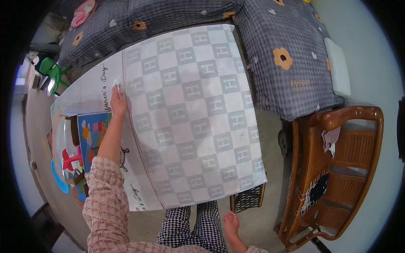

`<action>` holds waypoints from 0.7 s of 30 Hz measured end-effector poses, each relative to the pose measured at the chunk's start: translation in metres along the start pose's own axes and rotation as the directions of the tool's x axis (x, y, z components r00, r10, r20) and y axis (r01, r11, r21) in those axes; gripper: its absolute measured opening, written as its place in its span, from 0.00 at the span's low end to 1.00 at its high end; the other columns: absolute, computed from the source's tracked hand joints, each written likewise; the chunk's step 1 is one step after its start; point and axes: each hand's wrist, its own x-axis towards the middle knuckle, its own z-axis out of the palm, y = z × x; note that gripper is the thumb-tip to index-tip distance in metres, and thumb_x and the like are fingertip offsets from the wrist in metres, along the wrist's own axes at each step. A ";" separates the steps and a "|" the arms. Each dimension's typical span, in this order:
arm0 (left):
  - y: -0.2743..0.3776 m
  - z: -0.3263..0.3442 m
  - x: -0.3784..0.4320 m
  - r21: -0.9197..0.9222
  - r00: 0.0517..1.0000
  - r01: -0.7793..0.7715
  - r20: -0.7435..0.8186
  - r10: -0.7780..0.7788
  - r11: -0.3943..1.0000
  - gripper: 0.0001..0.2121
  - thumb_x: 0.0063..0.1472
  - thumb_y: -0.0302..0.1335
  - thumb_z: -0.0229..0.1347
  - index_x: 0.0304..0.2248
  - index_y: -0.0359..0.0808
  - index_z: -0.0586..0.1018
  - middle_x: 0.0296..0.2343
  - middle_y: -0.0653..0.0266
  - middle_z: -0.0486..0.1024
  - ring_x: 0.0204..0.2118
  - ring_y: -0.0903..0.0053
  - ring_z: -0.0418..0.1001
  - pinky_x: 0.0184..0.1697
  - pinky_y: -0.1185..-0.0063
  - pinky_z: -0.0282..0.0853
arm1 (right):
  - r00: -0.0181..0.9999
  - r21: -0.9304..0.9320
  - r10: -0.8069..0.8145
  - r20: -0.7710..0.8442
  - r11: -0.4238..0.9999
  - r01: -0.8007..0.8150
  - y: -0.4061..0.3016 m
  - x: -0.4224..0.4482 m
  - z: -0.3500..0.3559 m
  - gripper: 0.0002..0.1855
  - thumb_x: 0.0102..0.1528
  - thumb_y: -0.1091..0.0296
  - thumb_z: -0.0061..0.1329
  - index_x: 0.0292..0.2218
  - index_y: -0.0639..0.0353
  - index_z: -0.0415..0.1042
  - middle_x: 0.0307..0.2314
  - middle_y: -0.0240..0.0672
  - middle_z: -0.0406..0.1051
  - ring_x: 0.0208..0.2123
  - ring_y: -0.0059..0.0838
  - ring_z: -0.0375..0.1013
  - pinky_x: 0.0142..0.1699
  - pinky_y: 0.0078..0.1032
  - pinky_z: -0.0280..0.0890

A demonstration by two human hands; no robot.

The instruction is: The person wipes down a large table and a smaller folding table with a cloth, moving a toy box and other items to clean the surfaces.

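Note:
A table with a white and grey checked cover (190,110) fills the middle of the view. My left hand (119,102) rests on the cover's plain left band, closed on a small crumpled white tissue or cloth (116,83) that shows beyond the fingertips. My right hand (231,221) hangs low, off the table's near edge, beside my checked trousers. Its fingers look curled, and whether they hold anything cannot be told.
An open cardboard box (74,131) with toys stands at the table's left. A sofa with a grey cover (269,79) borders the far side and right. A wooden bench (351,151) stands at right, a green chair (50,68) at far left, a black lattice rack (246,199) below.

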 end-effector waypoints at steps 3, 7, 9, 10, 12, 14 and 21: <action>0.045 0.088 -0.042 0.484 0.990 -0.122 0.126 0.069 0.866 0.26 0.56 0.17 0.39 0.56 0.30 0.57 0.57 0.46 0.51 0.61 0.59 0.45 0.63 0.68 0.39 | 0.998 0.020 0.031 -0.061 0.999 -0.030 -0.004 -0.021 -0.009 0.23 0.51 0.67 0.49 0.48 0.64 0.63 0.38 0.38 0.70 0.41 0.28 0.69 0.44 0.23 0.64; 0.209 0.166 -0.220 0.066 0.620 -0.520 0.714 0.324 0.851 0.24 0.60 0.25 0.40 0.57 0.36 0.57 0.57 0.56 0.54 0.59 0.60 0.52 0.61 0.67 0.47 | 0.994 0.083 -0.023 -0.108 0.996 0.032 0.025 -0.022 -0.012 0.22 0.51 0.69 0.49 0.47 0.63 0.63 0.36 0.36 0.70 0.34 0.26 0.71 0.42 0.22 0.65; 0.211 0.145 -0.330 -0.451 0.137 -0.505 0.800 0.585 0.736 0.22 0.64 0.31 0.35 0.58 0.40 0.55 0.58 0.61 0.51 0.60 0.66 0.51 0.63 0.69 0.44 | 0.996 0.105 -0.035 -0.076 0.994 0.043 0.015 -0.029 0.000 0.22 0.51 0.68 0.49 0.47 0.63 0.63 0.36 0.36 0.71 0.34 0.26 0.71 0.42 0.21 0.65; 0.189 0.127 -0.400 -0.556 0.069 -0.458 0.756 0.651 0.694 0.22 0.64 0.31 0.35 0.58 0.39 0.55 0.59 0.62 0.51 0.61 0.70 0.49 0.63 0.72 0.43 | 0.997 0.120 -0.047 -0.055 0.991 0.054 0.005 -0.033 0.007 0.22 0.51 0.68 0.49 0.47 0.63 0.63 0.35 0.36 0.71 0.35 0.26 0.71 0.42 0.21 0.65; 0.206 0.078 -0.483 -0.726 -0.492 -0.573 0.676 0.549 0.381 0.20 0.60 0.29 0.41 0.52 0.37 0.66 0.55 0.60 0.59 0.61 0.66 0.50 0.62 0.70 0.48 | 0.993 0.153 -0.037 -0.108 0.987 0.054 -0.014 -0.045 -0.005 0.20 0.52 0.71 0.47 0.46 0.65 0.63 0.33 0.36 0.70 0.32 0.24 0.70 0.40 0.19 0.65; 0.163 0.047 -0.515 -0.762 -0.368 -0.153 0.635 0.679 0.629 0.18 0.54 0.26 0.49 0.46 0.35 0.72 0.52 0.56 0.63 0.57 0.65 0.57 0.59 0.69 0.54 | 0.993 0.183 -0.050 -0.105 0.981 0.068 -0.017 -0.045 -0.012 0.18 0.52 0.74 0.45 0.45 0.67 0.64 0.32 0.36 0.69 0.30 0.21 0.68 0.38 0.17 0.65; 0.089 0.049 -0.156 -0.037 0.891 -0.216 0.402 0.212 0.976 0.18 0.62 0.24 0.39 0.52 0.32 0.65 0.52 0.52 0.63 0.54 0.63 0.62 0.57 0.72 0.54 | 0.997 0.127 -0.047 -0.068 0.990 0.055 0.020 -0.027 -0.003 0.21 0.51 0.68 0.51 0.46 0.64 0.65 0.34 0.36 0.72 0.38 0.26 0.70 0.44 0.22 0.64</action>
